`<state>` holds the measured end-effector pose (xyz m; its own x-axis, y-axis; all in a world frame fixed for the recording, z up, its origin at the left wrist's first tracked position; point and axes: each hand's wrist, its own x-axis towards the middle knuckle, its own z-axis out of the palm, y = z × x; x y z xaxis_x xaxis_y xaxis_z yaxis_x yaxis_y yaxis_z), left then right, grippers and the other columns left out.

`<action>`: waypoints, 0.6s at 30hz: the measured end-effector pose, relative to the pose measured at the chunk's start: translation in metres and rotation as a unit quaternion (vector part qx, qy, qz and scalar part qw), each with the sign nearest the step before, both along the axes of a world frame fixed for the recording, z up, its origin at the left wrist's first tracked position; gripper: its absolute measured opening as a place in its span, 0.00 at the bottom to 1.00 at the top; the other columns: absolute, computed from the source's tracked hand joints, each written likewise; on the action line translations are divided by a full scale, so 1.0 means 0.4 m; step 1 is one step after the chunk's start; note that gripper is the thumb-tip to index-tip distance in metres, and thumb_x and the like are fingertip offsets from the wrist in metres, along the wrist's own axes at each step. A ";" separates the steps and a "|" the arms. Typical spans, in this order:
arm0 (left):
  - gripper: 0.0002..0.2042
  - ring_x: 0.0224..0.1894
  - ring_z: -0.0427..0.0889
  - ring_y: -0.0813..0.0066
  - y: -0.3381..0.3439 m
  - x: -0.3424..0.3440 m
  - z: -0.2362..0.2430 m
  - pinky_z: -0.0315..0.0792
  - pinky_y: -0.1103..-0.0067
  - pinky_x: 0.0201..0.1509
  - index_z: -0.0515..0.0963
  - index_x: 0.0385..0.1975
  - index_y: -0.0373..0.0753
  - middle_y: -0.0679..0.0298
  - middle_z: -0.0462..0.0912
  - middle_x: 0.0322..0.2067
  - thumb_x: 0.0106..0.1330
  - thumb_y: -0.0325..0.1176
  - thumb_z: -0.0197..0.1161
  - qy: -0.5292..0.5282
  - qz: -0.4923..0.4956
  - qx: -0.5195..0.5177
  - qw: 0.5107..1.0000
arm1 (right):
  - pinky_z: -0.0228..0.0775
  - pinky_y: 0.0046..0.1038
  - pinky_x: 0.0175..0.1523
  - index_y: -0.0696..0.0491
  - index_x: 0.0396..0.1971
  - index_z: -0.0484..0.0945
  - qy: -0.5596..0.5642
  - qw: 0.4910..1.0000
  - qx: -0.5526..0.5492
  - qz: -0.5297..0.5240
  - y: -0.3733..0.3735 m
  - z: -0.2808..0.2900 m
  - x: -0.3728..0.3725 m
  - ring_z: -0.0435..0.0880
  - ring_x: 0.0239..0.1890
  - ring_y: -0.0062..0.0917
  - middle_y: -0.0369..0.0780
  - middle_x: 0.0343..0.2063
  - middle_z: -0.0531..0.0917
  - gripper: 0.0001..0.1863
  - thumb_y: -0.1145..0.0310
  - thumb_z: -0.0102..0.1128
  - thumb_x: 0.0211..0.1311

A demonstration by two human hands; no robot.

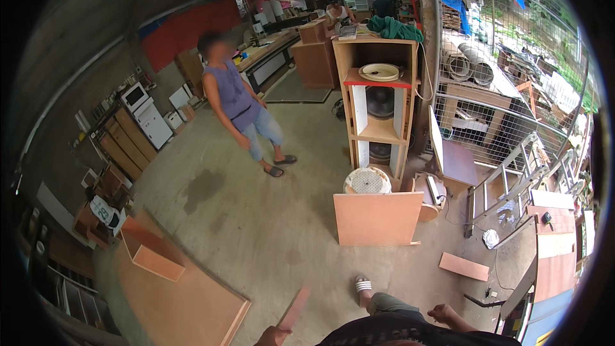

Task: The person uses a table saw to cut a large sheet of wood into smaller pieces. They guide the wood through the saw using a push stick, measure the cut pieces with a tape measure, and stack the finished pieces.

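My left hand [274, 335] is wrapped round the lower end of a narrow reddish-brown wooden strip [295, 306], which points up and forward over the concrete floor. Low on the right, my right hand [442, 313] hangs by my side with its fingers curled in, and nothing shows in it. On the floor beyond that hand lies a short wooden board [464, 266]. A larger square wooden panel [378, 219] leans upright ahead of me, against a round white perforated piece [368, 181].
A tall open wooden cabinet [375, 129] with speakers stands ahead. To its left, a person [227, 90] in a purple top stands facing my way. A large wooden sheet [173, 288] bearing an open box lies left; a metal ladder [506, 192] and workbench [556, 250] stand right.
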<state>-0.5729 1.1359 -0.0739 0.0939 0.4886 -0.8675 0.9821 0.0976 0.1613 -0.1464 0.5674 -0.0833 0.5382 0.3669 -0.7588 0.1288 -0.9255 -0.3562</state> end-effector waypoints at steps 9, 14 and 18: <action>0.21 0.34 0.82 0.73 0.153 0.037 0.174 0.77 0.73 0.41 0.75 0.56 0.32 0.66 0.84 0.32 0.69 0.38 0.63 -0.272 0.108 -0.098 0.951 | 0.75 0.30 0.42 0.55 0.34 0.82 0.026 0.961 0.254 0.109 0.574 0.394 0.158 0.83 0.30 0.28 0.41 0.26 0.84 0.10 0.66 0.57 0.59; 0.21 0.35 0.82 0.72 0.382 0.299 0.205 0.77 0.73 0.42 0.76 0.56 0.34 0.65 0.84 0.33 0.68 0.39 0.63 -0.294 0.195 -0.083 0.932 | 0.72 0.32 0.41 0.53 0.34 0.80 0.144 0.929 0.233 0.247 0.864 0.378 0.321 0.78 0.31 0.25 0.38 0.26 0.81 0.08 0.66 0.57 0.58; 0.21 0.36 0.81 0.72 0.528 0.407 0.208 0.77 0.72 0.43 0.76 0.56 0.35 0.64 0.83 0.33 0.68 0.40 0.64 -0.306 0.238 -0.073 0.919 | 0.74 0.32 0.34 0.52 0.31 0.78 0.189 0.900 0.200 0.337 1.032 0.419 0.394 0.82 0.26 0.24 0.38 0.24 0.81 0.07 0.69 0.53 0.55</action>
